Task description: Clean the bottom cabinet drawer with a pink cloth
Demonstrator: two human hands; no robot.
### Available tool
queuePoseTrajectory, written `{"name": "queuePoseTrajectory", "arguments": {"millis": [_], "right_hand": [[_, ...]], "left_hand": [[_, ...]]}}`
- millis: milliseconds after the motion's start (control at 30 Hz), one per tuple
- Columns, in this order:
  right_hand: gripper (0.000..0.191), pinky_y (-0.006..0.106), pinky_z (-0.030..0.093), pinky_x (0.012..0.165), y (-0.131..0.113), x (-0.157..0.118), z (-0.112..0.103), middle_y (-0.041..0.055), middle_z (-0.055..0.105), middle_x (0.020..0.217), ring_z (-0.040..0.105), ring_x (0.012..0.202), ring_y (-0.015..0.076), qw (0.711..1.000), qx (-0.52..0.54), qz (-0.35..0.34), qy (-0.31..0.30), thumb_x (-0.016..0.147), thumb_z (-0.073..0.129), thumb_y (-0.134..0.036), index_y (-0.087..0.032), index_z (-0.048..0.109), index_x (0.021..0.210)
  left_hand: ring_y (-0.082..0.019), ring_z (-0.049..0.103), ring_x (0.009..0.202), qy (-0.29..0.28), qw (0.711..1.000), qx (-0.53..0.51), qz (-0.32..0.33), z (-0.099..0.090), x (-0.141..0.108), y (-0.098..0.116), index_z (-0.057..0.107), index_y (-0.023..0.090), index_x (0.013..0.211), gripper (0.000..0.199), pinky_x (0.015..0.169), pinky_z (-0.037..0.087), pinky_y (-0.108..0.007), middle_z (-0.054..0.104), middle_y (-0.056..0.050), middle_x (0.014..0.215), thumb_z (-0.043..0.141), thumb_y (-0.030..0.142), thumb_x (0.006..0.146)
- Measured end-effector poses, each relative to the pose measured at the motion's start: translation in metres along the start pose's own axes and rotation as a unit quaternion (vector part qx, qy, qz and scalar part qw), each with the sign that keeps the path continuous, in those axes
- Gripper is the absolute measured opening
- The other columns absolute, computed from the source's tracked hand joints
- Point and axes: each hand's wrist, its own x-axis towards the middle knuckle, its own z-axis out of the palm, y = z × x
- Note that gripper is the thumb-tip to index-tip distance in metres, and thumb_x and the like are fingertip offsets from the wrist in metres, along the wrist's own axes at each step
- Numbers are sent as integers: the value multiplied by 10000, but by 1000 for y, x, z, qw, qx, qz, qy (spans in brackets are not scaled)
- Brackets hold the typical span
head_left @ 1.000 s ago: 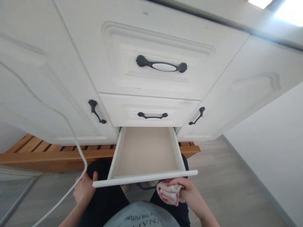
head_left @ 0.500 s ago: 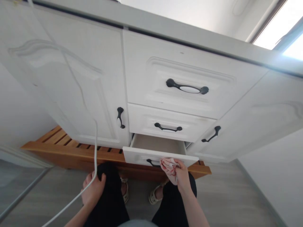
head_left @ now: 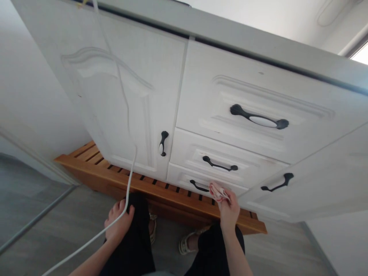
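Note:
My right hand (head_left: 228,209) holds a bunched pink and white cloth (head_left: 218,191) against the front of the bottom drawer (head_left: 184,176), right of its black handle (head_left: 199,186). That drawer sits flush with the white cabinet. My left hand (head_left: 118,223) rests on my left knee in black trousers, fingers spread, with a white cable (head_left: 128,180) running across it. Above the bottom drawer are a middle drawer (head_left: 220,165) and a larger top drawer (head_left: 258,119), both closed.
A white cabinet door (head_left: 115,107) with a black handle (head_left: 163,143) is to the left, another door (head_left: 316,180) to the right. A slatted wooden platform (head_left: 120,178) runs under the cabinet. Grey floor lies left and below. My sandalled feet (head_left: 184,243) are between my knees.
The bottom drawer went from wide open to fully closed, pushed in by my right hand with the cloth. The view swung left and up. My left hand stayed on the knee.

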Motion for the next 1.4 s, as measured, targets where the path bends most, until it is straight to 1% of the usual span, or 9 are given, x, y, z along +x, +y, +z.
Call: {"name": "queuePoseTrajectory", "arguments": {"millis": [167, 267, 367, 667, 800, 900, 1100, 1267, 1400], "right_hand": [[254, 548, 425, 1045, 22, 24, -42, 159, 662, 1078, 572, 1110, 320, 958, -142, -122, 217, 811, 540, -216, -165, 684, 1015], [265, 586, 421, 1005, 38, 41, -36, 145, 609, 1006, 546, 1056, 335, 951, -175, -115, 227, 789, 527, -212, -162, 636, 1025], [283, 584, 398, 1027, 36, 36, -7, 142, 570, 1058, 525, 1093, 329, 953, -191, -116, 206, 789, 501, -179, -179, 615, 1048], [418, 556, 334, 1061, -51, -35, 135, 134, 580, 1224, 442, 1222, 324, 948, -202, -230, -86, 892, 424, -76, -251, 719, 1131], [341, 519, 344, 1022, -91, -47, 196, 67, 635, 1331, 443, 1246, 313, 904, -219, -270, -247, 1020, 505, -228, -375, 670, 1280], [338, 456, 370, 993, -108, -49, 219, 36, 613, 1428, 432, 1314, 277, 855, -243, -311, -336, 1068, 450, -307, -363, 589, 1371], [405, 374, 397, 916, -88, -40, 197, 38, 571, 1511, 463, 1332, 218, 783, -285, -393, -389, 1084, 410, -248, -310, 475, 1480], [309, 381, 368, 917, -48, -28, 143, -21, 702, 1296, 531, 1194, 233, 834, -306, -366, -278, 1010, 594, -206, -386, 667, 1250], [431, 413, 344, 915, -12, -11, 86, 3, 733, 1119, 536, 1104, 260, 856, -335, -358, -164, 929, 618, -57, -396, 726, 1173]], "left_hand": [[-360, 606, 1155, -10, 1000, 9, 3, 1, 6, 3, 490, 150, 1350, 543, 812, 493, -446, 609, -170, 1344, 207, 474, 1020], [-373, 591, 1193, -12, 1000, 12, -3, 2, 11, 5, 490, 149, 1351, 552, 823, 493, -455, 609, -176, 1336, 215, 485, 1011], [-380, 590, 1201, -10, 1000, 8, -6, 7, 14, 4, 473, 149, 1377, 569, 827, 488, -461, 605, -180, 1341, 231, 504, 1003], [-356, 595, 1196, 6, 1000, 0, 3, 16, 17, -4, 485, 160, 1350, 521, 836, 477, -446, 613, -165, 1326, 273, 484, 1001], [-343, 602, 1188, 15, 1000, 4, 7, 14, 15, -6, 497, 174, 1337, 494, 838, 478, -438, 625, -146, 1308, 279, 465, 1003], [-342, 605, 1178, 20, 1000, 13, 14, 13, 13, -9, 509, 167, 1324, 484, 827, 476, -435, 631, -148, 1288, 280, 449, 1004], [-341, 611, 1160, 20, 999, 23, 14, 11, 12, -12, 517, 152, 1310, 486, 816, 475, -432, 627, -159, 1276, 279, 453, 1011], [-337, 604, 1178, 22, 999, 23, 19, 11, 12, -12, 496, 148, 1343, 508, 831, 474, -436, 610, -155, 1312, 244, 453, 1025], [-342, 602, 1183, 17, 999, 25, 17, 13, 13, -10, 501, 148, 1327, 502, 839, 463, -430, 619, -155, 1285, 233, 450, 1029]]}}
